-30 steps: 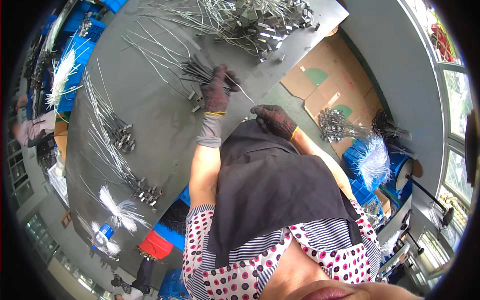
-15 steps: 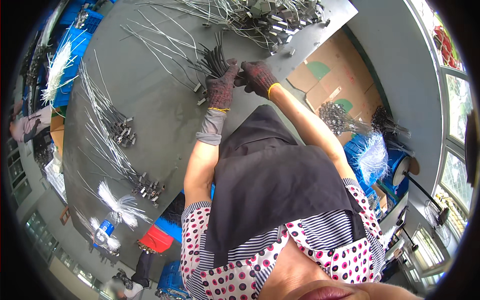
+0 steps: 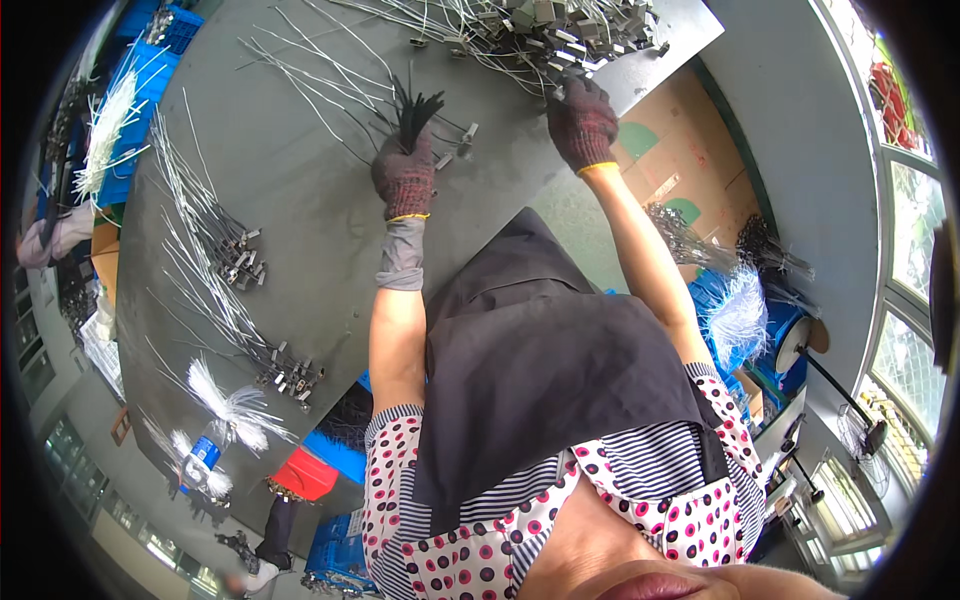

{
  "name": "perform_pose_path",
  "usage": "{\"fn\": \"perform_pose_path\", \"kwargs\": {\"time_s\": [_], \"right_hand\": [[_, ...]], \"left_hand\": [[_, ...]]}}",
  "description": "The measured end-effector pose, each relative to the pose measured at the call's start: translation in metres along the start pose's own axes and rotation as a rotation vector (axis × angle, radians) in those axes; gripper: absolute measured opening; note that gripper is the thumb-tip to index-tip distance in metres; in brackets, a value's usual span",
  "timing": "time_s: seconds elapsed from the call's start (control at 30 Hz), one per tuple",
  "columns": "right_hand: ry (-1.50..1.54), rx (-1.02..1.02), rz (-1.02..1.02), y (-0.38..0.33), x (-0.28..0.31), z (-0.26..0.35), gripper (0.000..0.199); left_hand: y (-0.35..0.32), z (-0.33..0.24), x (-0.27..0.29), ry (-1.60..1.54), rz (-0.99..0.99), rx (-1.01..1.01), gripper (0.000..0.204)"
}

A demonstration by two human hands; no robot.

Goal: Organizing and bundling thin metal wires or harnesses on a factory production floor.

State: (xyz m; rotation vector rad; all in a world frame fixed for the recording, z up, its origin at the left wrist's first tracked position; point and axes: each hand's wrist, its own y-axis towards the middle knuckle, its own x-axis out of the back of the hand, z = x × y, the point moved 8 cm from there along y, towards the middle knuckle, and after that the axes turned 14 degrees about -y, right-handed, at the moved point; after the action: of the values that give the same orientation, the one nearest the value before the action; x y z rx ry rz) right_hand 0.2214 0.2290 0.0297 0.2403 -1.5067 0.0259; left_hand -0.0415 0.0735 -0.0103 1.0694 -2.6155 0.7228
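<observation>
My left hand [image 3: 404, 180], in a dark knit glove, is closed around a small bundle of black cable ties [image 3: 415, 108] that fan out above the fist, over the grey table [image 3: 300, 200]. My right hand [image 3: 582, 122], gloved the same way, reaches into a tangled pile of grey wires with metal end pieces [image 3: 530, 30] at the table's far edge; whether it grips one I cannot tell. Loose wires [image 3: 330, 70] lie just beyond my left hand.
Rows of wires with metal ends [image 3: 215, 250] lie along the table's left side. White tie bundles [image 3: 235, 405] sit near its lower end. Blue crates [image 3: 125, 120] stand left, cardboard [image 3: 665, 165] and more wire bundles with white ties [image 3: 735, 300] on the right floor.
My right hand moved away from my left hand, up and to the right into the wire pile. My left hand stays closed on the black ties.
</observation>
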Motion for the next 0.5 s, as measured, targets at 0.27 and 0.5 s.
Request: {"fn": "perform_pose_path", "kwargs": {"time_s": [0.27, 0.5], "right_hand": [[0.022, 0.087, 0.314, 0.000, -0.017, -0.007, 0.035], [0.134, -0.001, 0.440, -0.073, -0.011, -0.076, 0.037]], "left_hand": [[-0.028, 0.012, -0.046, -0.462, 0.244, 0.114, 0.036], [-0.082, 0.032, -0.125, -0.555, 0.435, 0.363, 0.028]]}}
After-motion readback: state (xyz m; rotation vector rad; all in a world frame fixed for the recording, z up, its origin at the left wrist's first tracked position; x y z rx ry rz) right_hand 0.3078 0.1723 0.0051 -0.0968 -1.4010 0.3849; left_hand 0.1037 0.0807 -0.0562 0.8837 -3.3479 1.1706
